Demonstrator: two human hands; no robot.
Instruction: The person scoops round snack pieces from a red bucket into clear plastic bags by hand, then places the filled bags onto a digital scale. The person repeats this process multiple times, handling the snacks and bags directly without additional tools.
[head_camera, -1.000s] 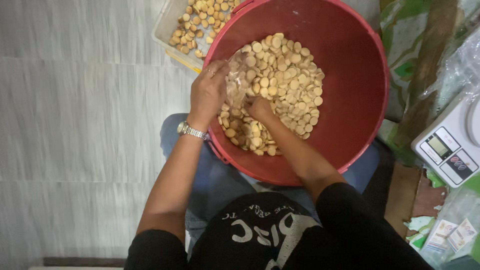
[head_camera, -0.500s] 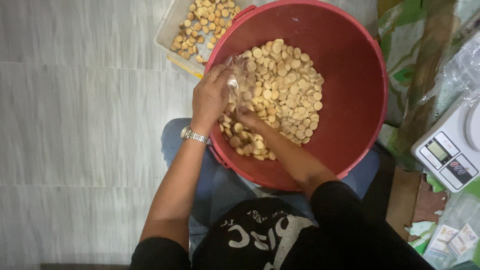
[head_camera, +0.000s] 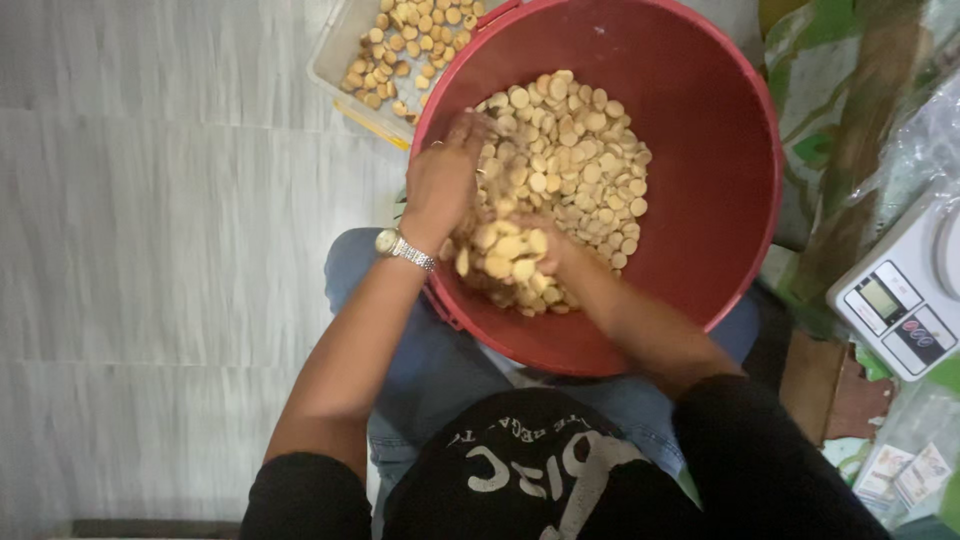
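A big red plastic basin (head_camera: 700, 90) rests on my lap and holds a heap of small round pale biscuits (head_camera: 580, 160). My left hand (head_camera: 440, 185), with a metal watch (head_camera: 400, 245) on its wrist, is at the basin's left inner wall, its fingers closed on what looks like a thin clear bag, blurred here. My right hand (head_camera: 560, 262) is low in the basin just below it, cupped under a handful of biscuits and partly hidden by them. The two hands nearly touch.
A clear plastic box (head_camera: 400, 50) with more biscuits lies on the pale striped floor behind the basin's left edge. At the right stands a white digital scale (head_camera: 905, 300), beside green patterned cloth (head_camera: 820, 90), with small packets (head_camera: 905, 475) below it.
My right hand has scooped up biscuits and lifted them toward my left hand. My left hand has stayed at the basin's left side, shifting only a little.
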